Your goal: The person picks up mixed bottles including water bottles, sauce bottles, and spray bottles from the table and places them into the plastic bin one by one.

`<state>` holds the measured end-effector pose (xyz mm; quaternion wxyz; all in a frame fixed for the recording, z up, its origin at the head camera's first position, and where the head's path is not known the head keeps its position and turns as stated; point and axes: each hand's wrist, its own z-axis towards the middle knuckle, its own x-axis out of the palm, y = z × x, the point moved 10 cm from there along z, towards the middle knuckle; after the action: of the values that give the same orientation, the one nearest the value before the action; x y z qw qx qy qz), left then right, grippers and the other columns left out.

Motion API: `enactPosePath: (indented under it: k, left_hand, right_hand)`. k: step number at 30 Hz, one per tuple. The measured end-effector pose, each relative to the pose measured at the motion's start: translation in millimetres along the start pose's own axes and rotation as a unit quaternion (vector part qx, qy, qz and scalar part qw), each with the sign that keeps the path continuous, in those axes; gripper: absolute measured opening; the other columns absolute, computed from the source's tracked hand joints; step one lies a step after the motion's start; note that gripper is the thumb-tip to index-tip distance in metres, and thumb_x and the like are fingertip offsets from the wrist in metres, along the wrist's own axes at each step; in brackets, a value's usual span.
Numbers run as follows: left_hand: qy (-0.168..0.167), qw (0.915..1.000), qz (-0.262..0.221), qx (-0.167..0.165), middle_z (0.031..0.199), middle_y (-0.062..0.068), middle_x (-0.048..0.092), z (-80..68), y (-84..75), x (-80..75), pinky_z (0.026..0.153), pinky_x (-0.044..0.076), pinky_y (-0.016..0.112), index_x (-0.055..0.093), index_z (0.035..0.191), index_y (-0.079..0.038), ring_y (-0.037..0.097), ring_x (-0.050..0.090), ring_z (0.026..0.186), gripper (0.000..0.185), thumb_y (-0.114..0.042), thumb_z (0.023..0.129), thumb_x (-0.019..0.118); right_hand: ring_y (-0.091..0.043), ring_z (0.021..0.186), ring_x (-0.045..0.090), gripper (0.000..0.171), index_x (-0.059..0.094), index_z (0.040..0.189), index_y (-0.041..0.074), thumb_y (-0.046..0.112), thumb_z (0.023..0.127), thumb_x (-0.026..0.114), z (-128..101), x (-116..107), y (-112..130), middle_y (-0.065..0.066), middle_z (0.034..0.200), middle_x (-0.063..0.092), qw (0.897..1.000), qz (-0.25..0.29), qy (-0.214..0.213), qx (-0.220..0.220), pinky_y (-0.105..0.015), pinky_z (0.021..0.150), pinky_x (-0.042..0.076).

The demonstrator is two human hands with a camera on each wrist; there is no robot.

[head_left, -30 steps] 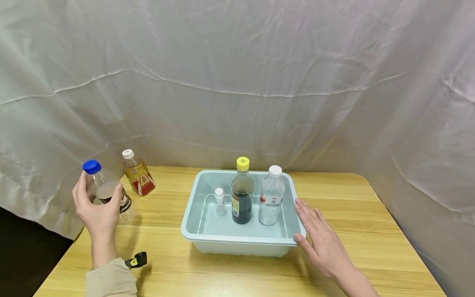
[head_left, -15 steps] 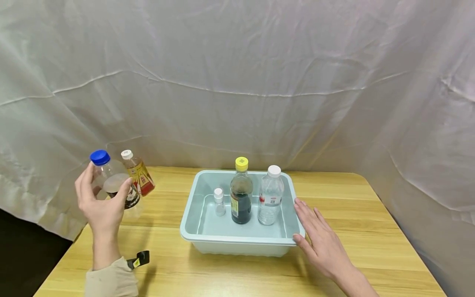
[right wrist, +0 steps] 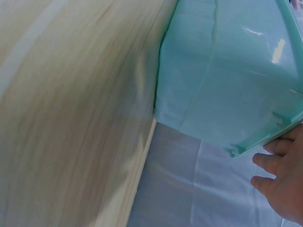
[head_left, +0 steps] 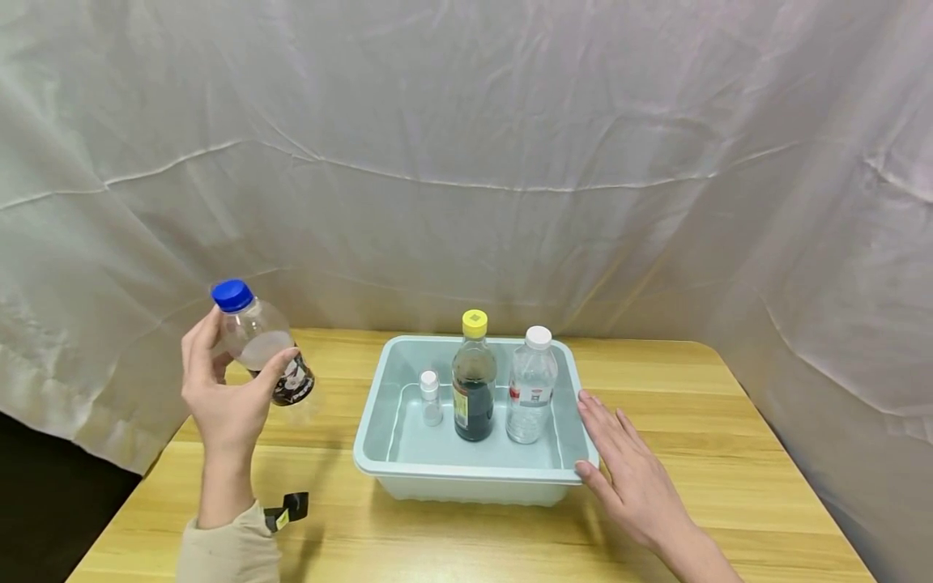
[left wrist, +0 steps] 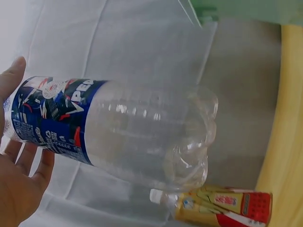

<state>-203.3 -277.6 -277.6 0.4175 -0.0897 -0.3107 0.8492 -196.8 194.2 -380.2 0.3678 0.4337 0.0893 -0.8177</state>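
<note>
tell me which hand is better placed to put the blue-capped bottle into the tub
Left, most likely. The left hand already grips the blue-capped bottle in the air beside the tub. The right hand lies flat against the tub's far side, holding nothing.

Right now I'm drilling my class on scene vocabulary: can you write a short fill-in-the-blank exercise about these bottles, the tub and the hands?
1. The left hand holds a clear plastic bottle with a ____ cap.
2. Inside the pale blue plastic tub stand ____ bottles.
3. The dark-liquid bottle in the tub has a ____ cap.
4. The right hand rests flat against the tub's ____ side.

Missing words: blue; three; yellow; right
</note>
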Motion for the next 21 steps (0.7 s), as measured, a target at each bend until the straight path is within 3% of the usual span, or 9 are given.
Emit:
enactPosePath:
  k: [8,17,21]
  left_hand:
    - [0.011,0.9974,-0.066,0.026,0.137,0.013,0.058,2.3,-12.8,11.7,0.092,0.053,0.022,0.057,0.144,0.004,0.021,0.062,0.115,0.087,0.004,0.066,0.096]
    - [0.029,0.9951,-0.087,0.036,0.138,0.014,0.057,6.9,-34.8,27.7,0.092,0.052,0.024,0.057,0.145,0.004,0.025,0.060,0.118,0.092,-0.027,0.069,0.099]
    - [0.033,0.9922,-0.114,0.039,0.137,0.015,0.057,8.2,-44.0,34.9,0.096,0.053,0.025,0.055,0.145,0.006,0.027,0.061,0.118,0.094,-0.028,0.069,0.099]
  right_hand:
    - [-0.024,0.154,0.032,0.064,0.038,0.159,-0.001,0.038,0.109,0.049,-1,1,0,-0.018,0.164,0.039,1.000,-0.001,0.000,-0.002,-0.031,0.130,0.010]
    - [-0.024,0.155,0.031,0.065,0.037,0.159,-0.001,0.039,0.109,0.048,-2,2,-2,-0.018,0.164,0.038,1.000,0.000,0.004,0.003,-0.032,0.130,0.010]
    - [-0.024,0.154,0.032,0.064,0.037,0.159,-0.001,0.039,0.109,0.048,-2,2,-1,-0.018,0.164,0.038,1.000,0.000,0.002,0.002,-0.033,0.130,0.011]
